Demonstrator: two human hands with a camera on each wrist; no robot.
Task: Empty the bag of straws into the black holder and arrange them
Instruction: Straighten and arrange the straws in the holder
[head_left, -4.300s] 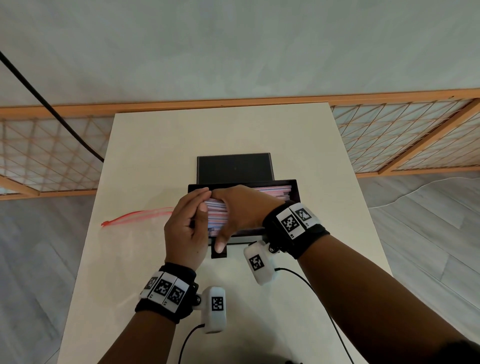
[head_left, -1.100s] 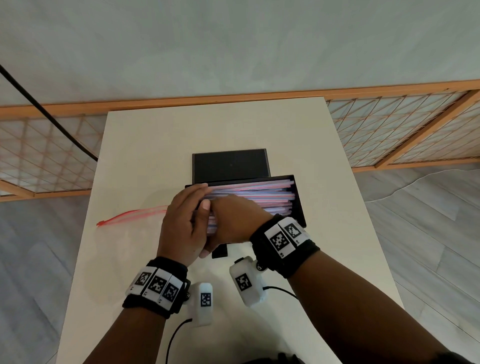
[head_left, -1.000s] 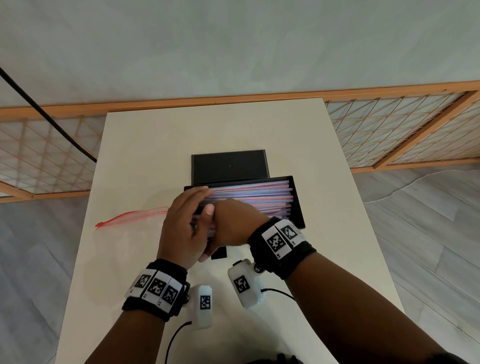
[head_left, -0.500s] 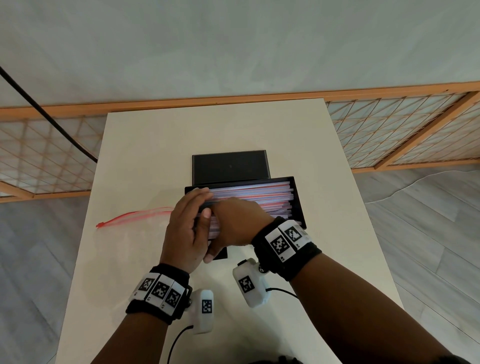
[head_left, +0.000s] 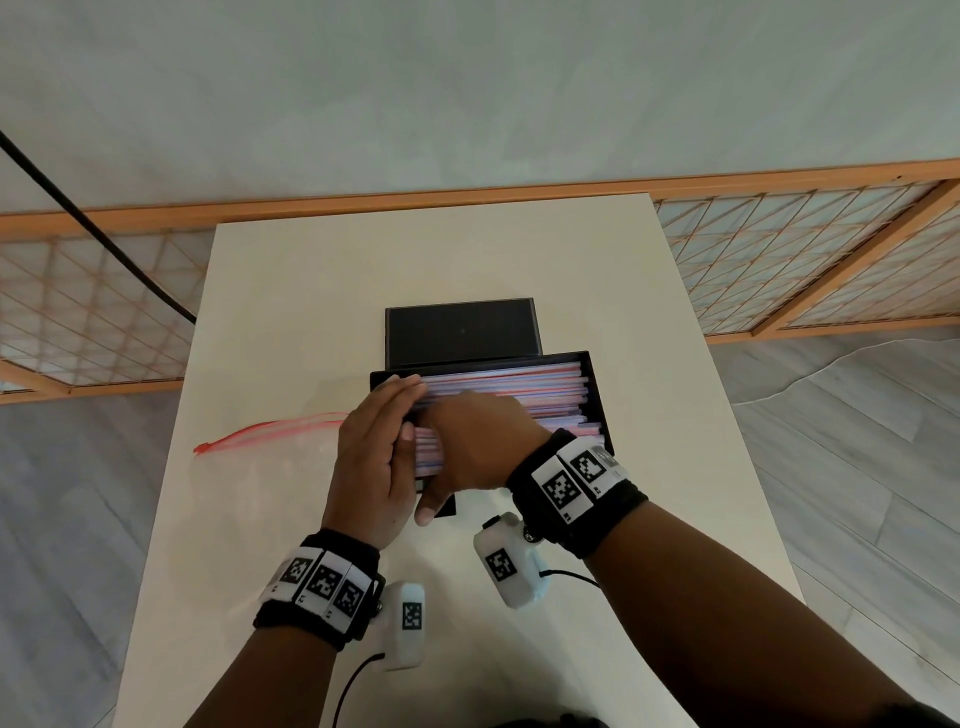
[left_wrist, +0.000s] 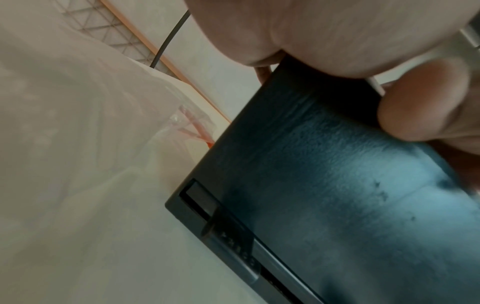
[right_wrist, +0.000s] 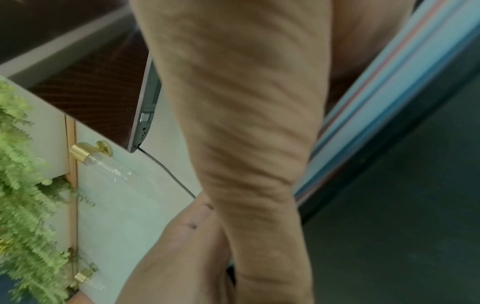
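The black holder (head_left: 597, 395) sits mid-table, filled with pink, white and blue straws (head_left: 519, 384) lying lengthwise. My left hand (head_left: 379, 441) stands at the holder's left end, its straight fingers pressed against the straw ends. My right hand (head_left: 467, 441) arches over the left part of the straws and grips them, fingertips hidden beneath the left fingers. Its thumb (left_wrist: 420, 107) presses on the holder's front wall (left_wrist: 337, 195). The right wrist view shows the straws (right_wrist: 389, 102) beside that thumb. The clear zip bag (head_left: 260, 467) lies flat to the left.
A black lid-like box (head_left: 462, 335) stands right behind the holder. The cream table (head_left: 467, 260) shows bare surface at the back and to the right. A wooden lattice screen (head_left: 805, 260) and a black cable (head_left: 104, 234) lie beyond the table's far edge.
Both hands stay at the holder's left end. The right hand has shifted slightly over the straws, and the straws sit a little more evenly than several seconds ago.
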